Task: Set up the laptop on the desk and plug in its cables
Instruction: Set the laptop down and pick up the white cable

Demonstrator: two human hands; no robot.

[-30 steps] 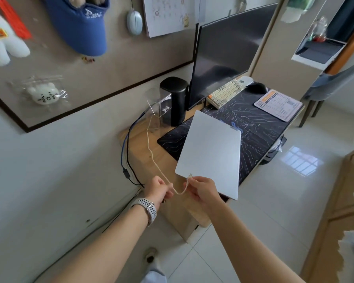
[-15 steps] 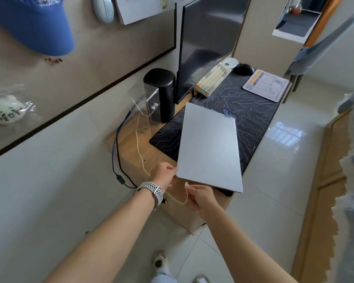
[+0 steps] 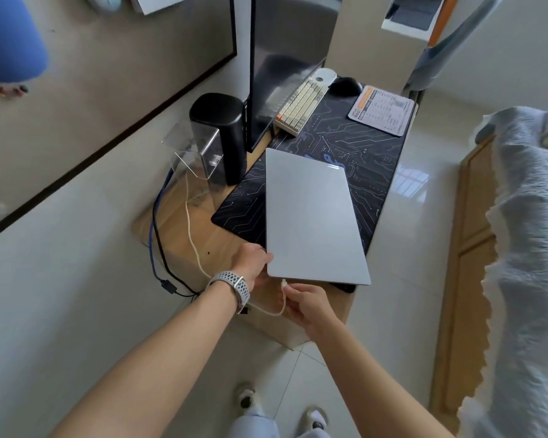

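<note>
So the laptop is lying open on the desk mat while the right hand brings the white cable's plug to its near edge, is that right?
Not quite: the laptop is closed, its silver lid facing up, as the head view shows. The rest holds: it lies on the desk mat, and the right hand brings the white cable's plug to its near edge.

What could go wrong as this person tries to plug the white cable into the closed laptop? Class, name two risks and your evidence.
1. The laptop overhangs the desk edge; a push from the right hand with the plug might slide or tip it, though the left hand steadies its corner.
2. The white cable loops loosely beneath the wrists and could snag.
</note>
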